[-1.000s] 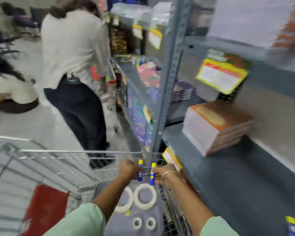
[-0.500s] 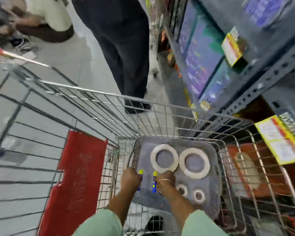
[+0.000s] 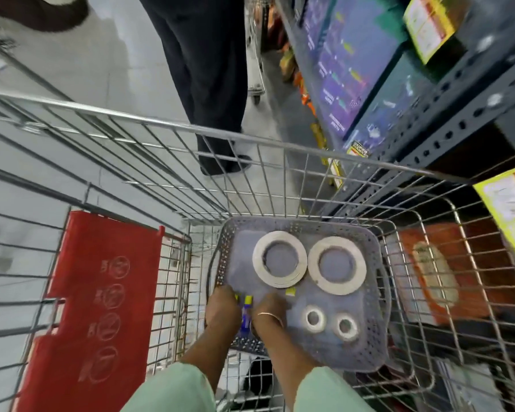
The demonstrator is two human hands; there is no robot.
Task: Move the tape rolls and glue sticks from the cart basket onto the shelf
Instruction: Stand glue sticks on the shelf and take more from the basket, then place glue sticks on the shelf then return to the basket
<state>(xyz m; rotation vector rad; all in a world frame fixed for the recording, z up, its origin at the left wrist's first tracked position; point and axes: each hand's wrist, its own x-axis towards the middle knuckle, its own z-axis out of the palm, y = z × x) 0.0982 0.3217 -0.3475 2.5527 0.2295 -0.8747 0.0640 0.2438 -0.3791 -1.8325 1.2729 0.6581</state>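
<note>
While our left hand (image 3: 222, 312) and right hand (image 3: 268, 315) curl low in the perforated grey plastic basket (image 3: 378, 322), apparently each closing on a blue, yellow-capped glue stick (image 3: 246, 315), we should grip firmly; white tape rolls (image 3: 279, 259) lie just beyond.

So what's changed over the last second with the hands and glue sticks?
Both hands, left and right, dropped from shelf height down into the perforated grey plastic basket, the blue, yellow-capped glue sticks lowered with them. The two large and two small white tape rolls stayed put.
</note>
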